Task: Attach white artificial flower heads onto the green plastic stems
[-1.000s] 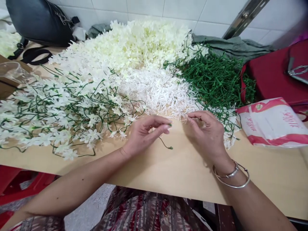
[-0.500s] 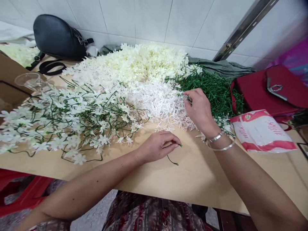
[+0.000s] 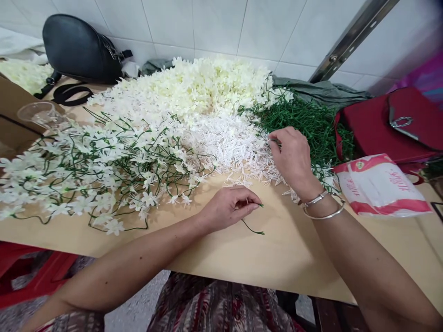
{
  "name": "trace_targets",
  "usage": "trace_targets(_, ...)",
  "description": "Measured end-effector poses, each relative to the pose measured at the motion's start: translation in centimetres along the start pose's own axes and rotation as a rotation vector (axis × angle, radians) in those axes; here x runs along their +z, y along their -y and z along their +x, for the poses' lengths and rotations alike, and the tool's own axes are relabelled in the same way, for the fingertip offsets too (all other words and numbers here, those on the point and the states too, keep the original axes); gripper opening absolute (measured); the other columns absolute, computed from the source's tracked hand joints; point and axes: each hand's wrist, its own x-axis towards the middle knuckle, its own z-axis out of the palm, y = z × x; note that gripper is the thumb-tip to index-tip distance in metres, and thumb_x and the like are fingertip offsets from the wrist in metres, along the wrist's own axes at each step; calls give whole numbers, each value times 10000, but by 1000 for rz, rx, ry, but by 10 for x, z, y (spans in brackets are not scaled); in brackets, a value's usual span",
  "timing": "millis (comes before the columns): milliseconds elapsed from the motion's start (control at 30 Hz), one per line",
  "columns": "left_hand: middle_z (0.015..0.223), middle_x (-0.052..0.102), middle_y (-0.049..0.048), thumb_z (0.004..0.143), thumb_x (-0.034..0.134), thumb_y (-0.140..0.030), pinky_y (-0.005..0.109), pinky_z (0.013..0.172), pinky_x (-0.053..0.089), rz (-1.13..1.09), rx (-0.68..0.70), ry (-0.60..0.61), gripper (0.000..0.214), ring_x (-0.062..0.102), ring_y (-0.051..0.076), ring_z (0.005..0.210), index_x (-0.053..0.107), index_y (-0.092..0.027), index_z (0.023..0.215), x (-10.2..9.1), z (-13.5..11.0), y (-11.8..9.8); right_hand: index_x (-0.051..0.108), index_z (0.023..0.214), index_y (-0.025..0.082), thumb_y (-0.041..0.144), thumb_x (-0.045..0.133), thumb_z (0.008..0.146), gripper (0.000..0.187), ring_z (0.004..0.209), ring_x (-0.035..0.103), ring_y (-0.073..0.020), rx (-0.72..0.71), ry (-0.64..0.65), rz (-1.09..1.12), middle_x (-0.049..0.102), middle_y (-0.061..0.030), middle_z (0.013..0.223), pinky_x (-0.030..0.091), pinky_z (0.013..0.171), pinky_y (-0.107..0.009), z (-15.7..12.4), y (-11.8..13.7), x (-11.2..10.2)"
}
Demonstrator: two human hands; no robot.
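Note:
My left hand [image 3: 230, 208] rests on the tan tabletop [image 3: 277, 258] and pinches a thin green wire stem [image 3: 254, 229] whose end curls out below the fingers. My right hand [image 3: 292, 157], with two silver bangles on the wrist, reaches into the edge of a heap of spiky white plastic pieces [image 3: 231, 143], fingers pinched together on something small I cannot make out. Behind it lies a pile of bare green stems [image 3: 308, 122]. Finished sprays of white flowers on green stems [image 3: 93, 170] lie to the left, and a mound of cream petals [image 3: 204, 87] sits at the back.
A black bag [image 3: 78, 50] stands at the back left by the tiled wall. A red case [image 3: 387, 122] and a red-and-white plastic packet [image 3: 380, 184] lie on the right. A clear plastic cup [image 3: 43, 115] sits on a cardboard box at the left edge.
My right hand left the table front near my left hand and reached up into the white pieces beside the green stems. My left hand kept hold of the green stem.

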Motion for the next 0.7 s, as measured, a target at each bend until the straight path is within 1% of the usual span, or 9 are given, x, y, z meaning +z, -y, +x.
trace_targets(100,913,770,60,1009,669,-259,240,702,552,29,5,-30,132,692,131,765,768,-173,1017,0,0,2,741,1072,201,162,562,931,231,1046,631,-354,-14,30,24,721,-162,1115,503,964,-540,17,-1,9)
trace_targets(233,949,771,69,1012,662,-233,273,804,586,116,112,86,125,719,155,861,774,-179,1027,-2,-2,6,741,847,201,138,596,871,160,911,616,-334,-42,190,-41,719,-144,916,517,889,-520,22,3,18)
trace_targets(267,973,768,78,1011,666,-233,281,820,593,131,139,114,124,720,160,879,773,-175,1032,-2,-3,7,732,812,206,133,585,874,176,890,609,-324,-42,195,-46,710,-135,883,514,872,-510,19,4,16)
trace_targets(333,1010,757,93,1014,668,-253,286,817,605,132,166,122,139,720,165,894,762,-164,1062,-1,-4,6,727,808,222,137,565,896,203,893,604,-311,-33,130,-20,699,-119,873,508,868,-504,9,7,5)
trace_targets(433,1071,738,95,1026,648,-271,268,774,617,77,124,10,213,726,145,856,709,-167,1202,0,-4,5,724,811,258,194,638,905,142,1003,625,-320,-16,-10,100,720,-108,1020,511,912,-517,-8,14,-20)
trace_targets(500,1154,722,100,1020,652,-265,266,783,628,43,82,-140,306,735,125,828,643,-180,1314,0,-2,4,722,793,267,241,711,892,103,969,658,-288,43,-6,260,726,-71,970,532,901,-489,-20,23,-35)
trace_targets(533,1205,710,107,1013,664,-268,269,798,634,29,65,-218,359,741,118,821,610,-186,1358,0,-1,4,717,772,267,271,741,883,113,850,663,-250,82,42,378,720,-41,858,546,828,-447,-26,30,-40)
trace_targets(600,1256,700,114,1001,688,-282,274,831,640,0,43,-320,396,759,117,840,588,-195,1375,-1,0,5,734,775,264,332,766,871,122,709,645,-196,149,207,627,723,-5,768,537,689,-367,-37,42,-44)
trace_targets(700,1115,746,78,1018,671,-296,272,826,632,-16,10,-357,254,759,134,883,661,-198,1252,-5,2,5,774,851,268,353,756,878,91,708,662,-181,222,323,847,746,6,775,529,655,-335,-51,57,-42)
